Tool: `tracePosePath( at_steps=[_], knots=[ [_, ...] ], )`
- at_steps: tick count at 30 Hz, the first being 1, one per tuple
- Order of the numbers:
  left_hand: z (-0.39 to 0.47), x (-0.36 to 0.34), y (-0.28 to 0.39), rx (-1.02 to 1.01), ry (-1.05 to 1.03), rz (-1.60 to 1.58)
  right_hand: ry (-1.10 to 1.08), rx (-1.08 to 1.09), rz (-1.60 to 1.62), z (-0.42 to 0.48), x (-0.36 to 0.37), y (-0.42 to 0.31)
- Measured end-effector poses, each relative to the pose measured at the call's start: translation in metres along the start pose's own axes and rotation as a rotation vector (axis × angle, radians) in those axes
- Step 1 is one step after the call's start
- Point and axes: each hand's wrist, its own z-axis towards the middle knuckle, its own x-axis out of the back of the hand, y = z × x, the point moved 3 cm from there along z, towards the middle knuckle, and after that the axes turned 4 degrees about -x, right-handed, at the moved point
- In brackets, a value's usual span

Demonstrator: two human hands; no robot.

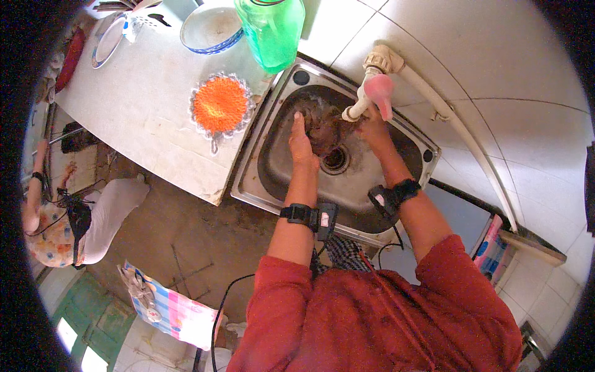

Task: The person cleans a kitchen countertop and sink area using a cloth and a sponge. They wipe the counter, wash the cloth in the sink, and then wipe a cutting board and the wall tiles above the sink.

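Note:
Both of my hands are inside a stainless steel sink. My left hand is upright on edge at the left of the drain, thumb up, beside a dark brown, wet-looking mass. What this mass is cannot be told. My right hand is on its other side, below the tap, its fingers partly hidden by the spout and dark stuff; whether it grips anything is unclear. A plastic tap with a pink handle overhangs the basin. Each wrist wears a black strap with a small device.
Left of the sink is a white counter with an orange crocheted pad, a blue-rimmed bowl and a green plastic bottle. A pipe runs along the tiled wall. Another person is at the far left.

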Motion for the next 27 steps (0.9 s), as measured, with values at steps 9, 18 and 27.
tracePosePath(
  at_steps=[9, 18, 27],
  knots=[
    [0.001, 0.008, 0.000, -0.032, -0.070, 0.207, -0.198, -0.264, 0.939, -0.060, -0.016, -0.039],
    [-0.007, -0.005, -0.011, -0.349, -0.297, 0.747, -0.088, 0.173, 0.290, -0.008, -0.009, -0.006],
    [0.013, 0.015, -0.037, 0.250, -0.203, -0.249, -0.023, 0.439, -0.355, -0.063, -0.036, -0.049]
  ],
)
